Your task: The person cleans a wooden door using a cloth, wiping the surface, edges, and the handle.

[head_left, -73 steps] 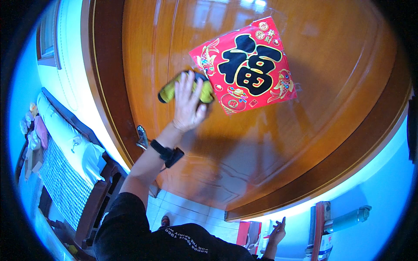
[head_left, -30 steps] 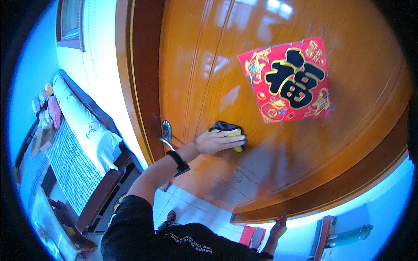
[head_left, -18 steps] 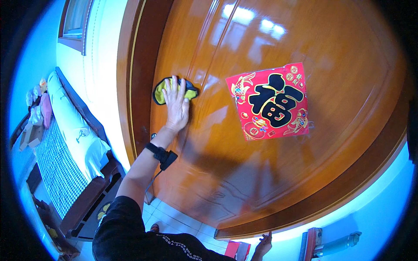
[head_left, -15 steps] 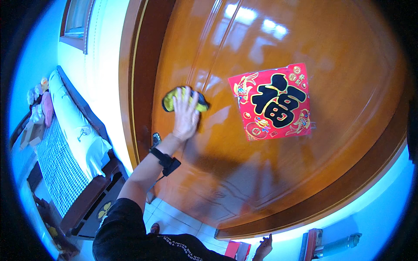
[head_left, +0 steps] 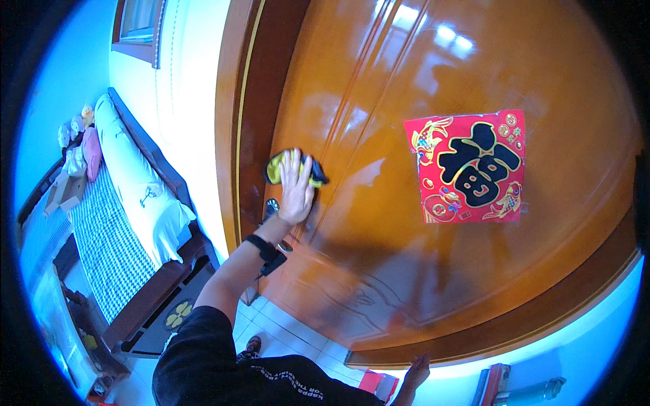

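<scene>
Against the brown wooden door, my left hand presses a yellow and black cloth flat to the surface, fingers spread over it. The cloth lies near the door's left edge, above the metal handle. A black band with a small box circles my left wrist. My right hand hangs low by the bottom edge of the door, its fingers loosely extended and holding nothing I can see. To the right of the cloth, a red square paper decoration with a black character and gold fish is stuck on the door.
The door frame runs down the left side. Beyond it stands a bed with a checked cover, a long white pillow and soft toys. Below right are a red box and a greenish cylinder by the wall.
The view has shifted, so the door and decoration sit further right. My left hand with the cloth has moved closer to the door's left edge and handle. My right hand stays low.
</scene>
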A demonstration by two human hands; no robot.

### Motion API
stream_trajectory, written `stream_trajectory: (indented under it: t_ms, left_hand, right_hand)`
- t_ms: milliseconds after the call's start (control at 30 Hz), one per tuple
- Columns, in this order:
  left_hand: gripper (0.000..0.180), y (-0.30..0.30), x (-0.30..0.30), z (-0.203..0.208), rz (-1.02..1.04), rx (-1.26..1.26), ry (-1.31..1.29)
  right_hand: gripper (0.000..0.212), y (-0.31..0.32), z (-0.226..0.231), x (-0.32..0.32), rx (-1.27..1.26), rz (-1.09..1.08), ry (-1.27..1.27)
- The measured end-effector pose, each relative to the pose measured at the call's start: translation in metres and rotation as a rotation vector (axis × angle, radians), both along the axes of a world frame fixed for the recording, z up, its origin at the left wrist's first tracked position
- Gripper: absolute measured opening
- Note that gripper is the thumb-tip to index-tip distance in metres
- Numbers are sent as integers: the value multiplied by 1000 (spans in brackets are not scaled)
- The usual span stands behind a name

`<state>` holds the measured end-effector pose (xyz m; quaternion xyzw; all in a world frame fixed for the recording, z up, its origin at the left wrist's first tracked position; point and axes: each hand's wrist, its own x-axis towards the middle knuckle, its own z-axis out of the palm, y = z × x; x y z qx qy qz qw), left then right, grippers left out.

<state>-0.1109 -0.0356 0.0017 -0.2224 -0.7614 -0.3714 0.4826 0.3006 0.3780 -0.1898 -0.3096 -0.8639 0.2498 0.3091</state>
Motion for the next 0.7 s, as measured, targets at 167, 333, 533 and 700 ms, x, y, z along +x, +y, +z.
stream_trajectory:
  t_ms: [167, 333, 533, 700]
  left_hand:
    - [55, -16, -24, 99, -1, 9, 154]
    - [55, -28, -34, 124, 39, 27, 248]
    - [60, -31, -31, 55, 22, 83, 161]
    - [68, -30, -2, -41, 61, 115, -42]
  right_hand:
    - [30, -9, 3, -8, -7, -32, 24]
    - [33, -14, -8, -18, -48, -44, 12]
    - [35, -25, -9, -26, -89, -26, 39]
    - [34, -37, 11, -27, -94, 0, -86]
